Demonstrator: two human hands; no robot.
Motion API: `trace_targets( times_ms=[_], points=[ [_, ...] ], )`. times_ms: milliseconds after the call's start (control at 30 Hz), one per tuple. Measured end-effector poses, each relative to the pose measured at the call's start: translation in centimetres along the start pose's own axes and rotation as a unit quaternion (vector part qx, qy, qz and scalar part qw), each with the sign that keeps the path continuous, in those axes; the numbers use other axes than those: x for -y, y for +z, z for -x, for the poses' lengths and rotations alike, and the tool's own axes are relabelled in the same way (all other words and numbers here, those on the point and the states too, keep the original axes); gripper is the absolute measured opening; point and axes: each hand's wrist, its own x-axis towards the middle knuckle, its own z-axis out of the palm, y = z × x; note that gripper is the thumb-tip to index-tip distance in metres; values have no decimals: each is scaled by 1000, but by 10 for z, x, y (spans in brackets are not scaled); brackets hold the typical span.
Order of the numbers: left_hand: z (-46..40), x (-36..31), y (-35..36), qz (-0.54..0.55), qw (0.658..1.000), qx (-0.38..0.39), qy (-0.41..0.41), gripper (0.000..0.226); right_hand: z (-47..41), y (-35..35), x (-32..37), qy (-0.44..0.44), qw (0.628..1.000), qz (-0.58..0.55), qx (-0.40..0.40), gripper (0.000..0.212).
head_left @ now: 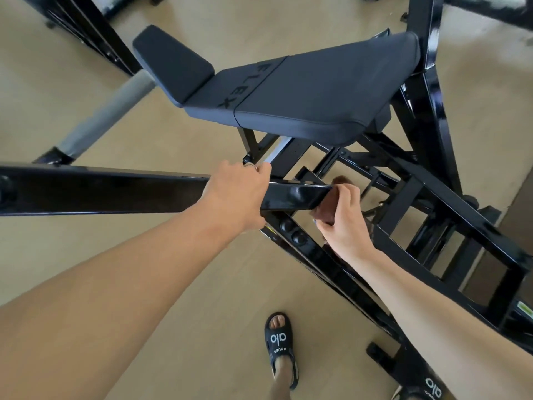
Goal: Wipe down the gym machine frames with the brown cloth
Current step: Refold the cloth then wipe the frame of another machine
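Observation:
A glossy black frame bar [101,190] of the gym machine runs from the left edge to the middle. My left hand [236,194] grips this bar near its right end, fingers curled over the top. My right hand [343,217] holds the brown cloth [328,204] against the bar's end; the cloth is mostly hidden by my fingers and the bar. Behind the bar sits the dark padded bench [302,96] with a "FLEX" mark.
More black frame members [427,226] cross below and right of my hands. A grey padded roller [106,116] lies at the left. Another machine's legs [86,33] stand at the top left. My feet in black slides [281,347] stand on the beige floor.

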Motion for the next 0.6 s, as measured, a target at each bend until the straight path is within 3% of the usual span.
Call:
trace_targets(
  times_ms=[233,400,600],
  points=[
    [103,113,-24,-113,991,-25,-68,88,-9,-7,118,-263,958,116,9,68],
    [137,169,-39,-148,984,-25,-100,65,-2,-1,205,-327,936,126,-9,67],
    [152,167,-30,-142,984,-48,-92,36,8,23,262,-316,945,81,-35,66]
  ],
)
